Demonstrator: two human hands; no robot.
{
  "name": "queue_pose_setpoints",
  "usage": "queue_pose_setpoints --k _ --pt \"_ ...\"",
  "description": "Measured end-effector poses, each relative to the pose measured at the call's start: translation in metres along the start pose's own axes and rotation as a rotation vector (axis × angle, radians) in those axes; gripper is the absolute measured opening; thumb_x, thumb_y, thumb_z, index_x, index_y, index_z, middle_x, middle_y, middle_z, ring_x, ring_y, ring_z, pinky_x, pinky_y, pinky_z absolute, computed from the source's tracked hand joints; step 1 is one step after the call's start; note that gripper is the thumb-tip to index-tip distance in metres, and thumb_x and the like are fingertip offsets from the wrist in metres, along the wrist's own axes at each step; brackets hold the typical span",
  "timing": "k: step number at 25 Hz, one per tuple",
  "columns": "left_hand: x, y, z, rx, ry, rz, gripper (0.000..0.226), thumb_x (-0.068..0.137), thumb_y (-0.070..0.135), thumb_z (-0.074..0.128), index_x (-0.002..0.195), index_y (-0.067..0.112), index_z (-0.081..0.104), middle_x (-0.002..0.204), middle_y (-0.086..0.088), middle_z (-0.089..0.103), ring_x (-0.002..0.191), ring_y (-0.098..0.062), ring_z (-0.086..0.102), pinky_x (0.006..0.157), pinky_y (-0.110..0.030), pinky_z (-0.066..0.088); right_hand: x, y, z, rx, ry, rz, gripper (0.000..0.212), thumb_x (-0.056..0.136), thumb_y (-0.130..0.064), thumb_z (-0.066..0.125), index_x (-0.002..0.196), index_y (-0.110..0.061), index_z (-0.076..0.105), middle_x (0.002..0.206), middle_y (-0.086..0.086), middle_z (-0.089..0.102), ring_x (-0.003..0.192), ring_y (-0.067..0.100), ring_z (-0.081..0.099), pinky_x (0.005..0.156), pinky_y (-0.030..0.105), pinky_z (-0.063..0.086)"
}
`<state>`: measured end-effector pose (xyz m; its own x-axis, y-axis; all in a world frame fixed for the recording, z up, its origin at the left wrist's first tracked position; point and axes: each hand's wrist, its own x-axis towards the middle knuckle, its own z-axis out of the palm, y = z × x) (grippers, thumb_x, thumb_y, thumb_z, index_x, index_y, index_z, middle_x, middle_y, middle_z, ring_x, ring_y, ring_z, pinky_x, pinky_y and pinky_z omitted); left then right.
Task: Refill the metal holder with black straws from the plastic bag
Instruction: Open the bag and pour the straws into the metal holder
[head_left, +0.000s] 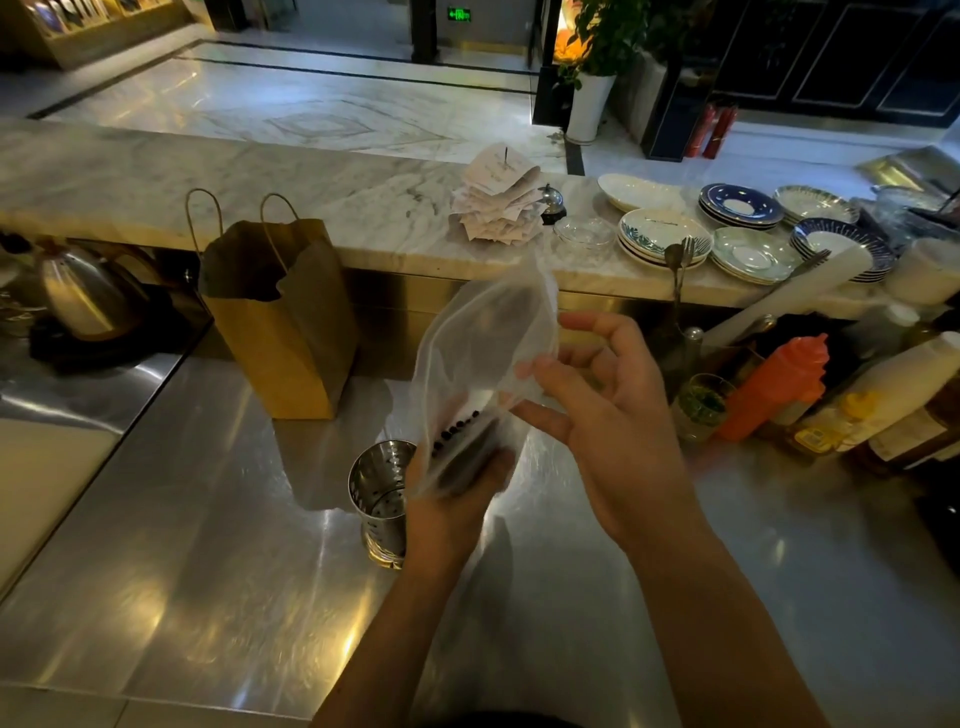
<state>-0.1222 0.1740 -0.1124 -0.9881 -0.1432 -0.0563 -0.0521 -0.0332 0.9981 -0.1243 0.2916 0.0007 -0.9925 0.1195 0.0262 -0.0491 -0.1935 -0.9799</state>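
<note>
While the left hand (452, 493) grips the lower end of the clear plastic bag (483, 353) and the bundle of black straws (457, 436) inside it, the right hand (608, 410) pinches the loose film at the bag's 3 o'clock side between thumb and a finger, its other fingers spread. The bag is held in the air, its open mouth tilted up toward 12 o'clock and the straws' round ends showing through the film near its bottom. At the bag's 7 o'clock a perforated metal holder (379, 493) stands upright on the stainless-steel bench (208, 519), just beside the left hand; only its shiny inner wall shows. A brown paper bag (280, 322) with twine handles stands open at the holder's 11 o'clock, and a steel kettle (83, 296) sits at 9 o'clock of the view. At 3 o'clock stand an orange squeeze bottle (774, 384), a drinking glass (701, 405) and other bottles. Beyond the bench, a marble ledge (156, 176) carries a spike of receipts (498, 202), a call bell (551, 203) and stacked plates (665, 236) toward 2 o'clock. Past it, at 12 o'clock, lie a polished marble floor (311, 104), a potted plant (592, 104) and a green exit sign (460, 14).
</note>
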Motion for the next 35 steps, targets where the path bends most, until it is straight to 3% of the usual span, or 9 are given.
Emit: queue_pose_setpoints --k 2,5,8,14,18,23,27,30,35 --pt "0.004 0.0 -0.007 -0.202 -0.012 -0.031 0.021 0.08 -0.007 0.068 0.093 0.009 0.064 0.081 0.005 0.075 0.085 -0.001 0.07 0.07 -0.012 0.053 0.005 0.0 -0.008 -0.095 -0.023 -0.033 0.029 0.09 -0.013 0.061 0.119 -0.017 0.053 0.108 0.008 0.062 0.099 0.018 0.067 0.077 0.034 0.059" --pt "0.01 -0.009 -0.02 -0.451 -0.065 -0.131 0.03 0.074 0.01 0.07 0.104 0.012 0.066 0.104 -0.003 0.073 0.109 -0.021 0.066 0.089 -0.034 0.053 0.021 0.012 -0.031 -0.577 0.068 -0.148 0.027 0.092 -0.026 0.061 0.118 -0.026 0.054 0.112 -0.009 0.06 0.104 0.008 0.061 0.085 0.03 0.055" --pt "0.014 -0.018 -0.027 -0.665 -0.149 -0.267 0.031 0.08 0.01 0.067 0.11 0.01 0.064 0.116 -0.013 0.068 0.115 -0.03 0.063 0.086 -0.036 0.055 0.03 0.022 -0.05 -0.909 -0.073 -0.059 0.034 0.094 -0.035 0.055 0.126 -0.025 0.051 0.116 -0.01 0.056 0.104 0.006 0.056 0.079 0.019 0.047" --pt "0.024 -0.038 -0.029 -0.897 -0.151 -0.497 0.086 0.054 0.029 0.094 0.128 0.008 0.057 0.12 -0.015 0.065 0.109 -0.03 0.065 0.085 -0.044 0.056 0.016 0.011 -0.043 -0.708 -0.278 -0.059 0.015 0.085 -0.031 0.064 0.096 -0.02 0.063 0.084 -0.004 0.066 0.073 0.011 0.065 0.067 0.025 0.055" --pt "0.019 -0.04 -0.021 -0.951 -0.153 -0.493 0.054 0.067 0.023 0.082 0.116 0.008 0.063 0.109 -0.014 0.071 0.097 -0.027 0.071 0.074 -0.04 0.059 0.01 0.008 -0.032 -0.826 -0.209 -0.131 0.008 0.085 -0.026 0.066 0.09 -0.028 0.06 0.086 -0.009 0.064 0.077 0.008 0.063 0.07 0.029 0.056" --pt "0.012 -0.036 -0.016 -0.91 -0.229 -0.51 0.052 0.064 0.03 0.087 0.109 0.008 0.072 0.119 -0.02 0.067 0.105 -0.031 0.068 0.087 -0.044 0.058 -0.002 0.0 -0.028 -0.803 -0.224 -0.172 0.009 0.083 -0.031 0.066 0.09 -0.029 0.06 0.086 -0.011 0.065 0.077 0.01 0.065 0.07 0.033 0.058" --pt "0.003 -0.035 -0.007 -0.901 -0.245 -0.551 0.045 0.072 0.031 0.079 0.109 0.006 0.071 0.112 -0.018 0.07 0.098 -0.028 0.071 0.08 -0.04 0.059 -0.006 -0.001 -0.03 -0.839 -0.262 -0.154 0.015 0.08 -0.038 0.063 0.092 -0.029 0.06 0.087 -0.01 0.064 0.079 0.011 0.064 0.073 0.034 0.058" --pt "-0.005 -0.039 0.0 -0.856 -0.234 -0.578 0.038 0.083 0.027 0.062 0.114 0.006 0.067 0.118 -0.019 0.068 0.108 -0.031 0.066 0.095 -0.044 0.054 -0.005 -0.001 -0.039 -0.851 -0.209 -0.166 0.02 0.078 -0.042 0.065 0.093 -0.03 0.06 0.086 -0.009 0.065 0.074 0.011 0.064 0.067 0.032 0.059" --pt "-0.008 -0.047 0.012 -0.871 -0.168 -0.628 0.045 0.081 0.026 0.067 0.121 0.007 0.064 0.128 -0.021 0.062 0.125 -0.037 0.054 0.11 -0.052 0.038 -0.01 -0.004 -0.067 -0.854 -0.299 0.0 0.051 0.067 -0.063 0.057 0.105 -0.03 0.059 0.092 -0.007 0.067 0.076 0.008 0.068 0.065 0.028 0.058"
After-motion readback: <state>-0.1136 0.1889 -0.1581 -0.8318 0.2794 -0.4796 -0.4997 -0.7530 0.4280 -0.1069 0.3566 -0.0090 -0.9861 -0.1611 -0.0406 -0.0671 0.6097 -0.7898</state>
